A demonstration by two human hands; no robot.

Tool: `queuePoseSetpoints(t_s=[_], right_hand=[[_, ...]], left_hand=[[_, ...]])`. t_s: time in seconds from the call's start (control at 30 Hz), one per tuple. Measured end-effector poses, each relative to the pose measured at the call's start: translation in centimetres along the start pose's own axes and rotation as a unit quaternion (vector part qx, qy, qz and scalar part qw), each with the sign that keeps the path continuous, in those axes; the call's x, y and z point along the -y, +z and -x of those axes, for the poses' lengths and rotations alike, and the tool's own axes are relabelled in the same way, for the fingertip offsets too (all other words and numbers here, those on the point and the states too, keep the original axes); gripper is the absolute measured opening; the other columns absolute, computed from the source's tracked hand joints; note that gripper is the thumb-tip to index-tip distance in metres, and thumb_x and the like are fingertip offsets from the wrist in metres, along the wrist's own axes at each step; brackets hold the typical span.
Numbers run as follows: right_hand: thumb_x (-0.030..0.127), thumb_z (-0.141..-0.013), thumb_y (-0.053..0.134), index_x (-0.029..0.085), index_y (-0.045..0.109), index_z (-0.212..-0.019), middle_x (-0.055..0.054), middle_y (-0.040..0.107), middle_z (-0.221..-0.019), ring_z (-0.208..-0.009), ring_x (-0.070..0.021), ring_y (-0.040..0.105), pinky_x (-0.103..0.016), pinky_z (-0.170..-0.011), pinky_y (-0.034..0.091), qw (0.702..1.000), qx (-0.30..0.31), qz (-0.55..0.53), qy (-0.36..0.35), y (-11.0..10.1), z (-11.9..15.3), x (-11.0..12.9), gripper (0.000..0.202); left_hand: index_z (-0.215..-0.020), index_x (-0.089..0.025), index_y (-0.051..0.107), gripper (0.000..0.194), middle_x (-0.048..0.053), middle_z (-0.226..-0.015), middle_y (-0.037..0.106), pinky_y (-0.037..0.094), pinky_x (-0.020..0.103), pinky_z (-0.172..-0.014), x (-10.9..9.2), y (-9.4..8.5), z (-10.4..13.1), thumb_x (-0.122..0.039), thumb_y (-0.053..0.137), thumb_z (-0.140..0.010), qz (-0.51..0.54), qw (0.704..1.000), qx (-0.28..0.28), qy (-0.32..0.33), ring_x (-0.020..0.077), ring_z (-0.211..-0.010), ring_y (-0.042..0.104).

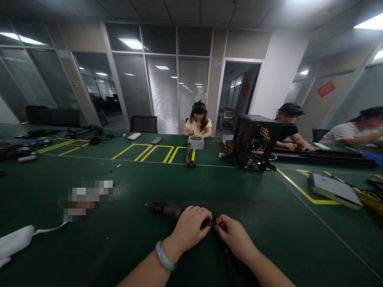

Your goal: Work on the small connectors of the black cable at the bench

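Note:
A dark, elongated tool-like object [164,208] lies on the green table, its narrow tip pointing left. My left hand [193,227], with a pale bangle at the wrist, is wrapped round its right end. Close beside it, my right hand [231,235] pinches a small dark part at that same end, and the fingertips of both hands nearly meet. The small part is too dark to make out. A dark cable-like strip runs down below my right hand.
A black computer case [254,141] stands beyond my hands to the right. A grey power supply [196,142] with cables sits before a seated person. Two more people sit at the right. A flat silver box [335,189] lies right; a white device [16,241] lies left.

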State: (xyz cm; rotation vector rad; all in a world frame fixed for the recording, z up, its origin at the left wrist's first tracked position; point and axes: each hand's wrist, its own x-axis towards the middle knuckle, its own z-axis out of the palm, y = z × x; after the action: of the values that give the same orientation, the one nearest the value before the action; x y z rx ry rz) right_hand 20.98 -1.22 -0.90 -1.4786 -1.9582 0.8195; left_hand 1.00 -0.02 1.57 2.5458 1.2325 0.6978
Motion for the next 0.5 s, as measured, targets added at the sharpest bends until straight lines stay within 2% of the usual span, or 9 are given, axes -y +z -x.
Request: queuePoseSetpoints(t_s=[0.1,0.2,0.3,0.5], right_hand=[[0.023,-0.086,0.054,0.021,0.06,-0.082,0.003,0.064,-0.072,-0.066,-0.0136,0.058,-0.022,-0.058,0.036,1.0,0.0,0.0,0.001,-0.01,-0.06,-0.04,0.007],[0.023,-0.086,0.054,0.021,0.06,-0.082,0.003,0.063,-0.071,-0.066,-0.0136,0.057,-0.022,-0.059,0.036,1.0,-0.001,0.004,-0.003,0.08,-0.12,-0.13,0.007],[0.024,-0.087,0.053,0.021,0.06,-0.082,0.003,0.063,-0.071,-0.065,-0.0134,0.057,-0.022,-0.059,0.036,1.0,0.005,0.001,-0.004,0.17,-0.17,-0.27,0.008],[0.027,-0.088,0.052,0.022,0.059,-0.083,0.003,0.063,-0.071,-0.065,-0.0136,0.057,-0.022,-0.058,0.036,1.0,0.017,0.003,-0.001,0.07,-0.14,-0.32,0.01]], left_hand=[[-0.097,-0.024,0.058,0.019,-0.001,-0.102,0.065,0.037,0.034,-0.086,0.04,0.08,-0.02,-0.03,0.069,-0.083,0.001,1.0,-0.004,-0.01,0.0199,-0.096,0.057],[-0.093,-0.024,0.059,0.011,-0.003,-0.104,0.065,0.036,0.033,-0.088,0.07,0.03,-0.09,-0.022,0.066,-0.085,0.0,1.0,-0.001,0.012,0.0184,-0.098,0.056],[-0.093,-0.026,0.061,0.011,-0.004,-0.108,0.064,0.035,0.033,-0.089,0.06,-0.12,-0.12,-0.017,0.063,-0.086,-0.003,1.0,0.003,0.026,0.0175,-0.101,0.056],[-0.099,-0.026,0.059,0.017,-0.003,-0.105,0.065,0.037,0.033,-0.088,0.0,-0.19,0.0,-0.027,0.067,-0.084,-0.009,1.0,0.001,0.002,0.0183,-0.098,0.057]])
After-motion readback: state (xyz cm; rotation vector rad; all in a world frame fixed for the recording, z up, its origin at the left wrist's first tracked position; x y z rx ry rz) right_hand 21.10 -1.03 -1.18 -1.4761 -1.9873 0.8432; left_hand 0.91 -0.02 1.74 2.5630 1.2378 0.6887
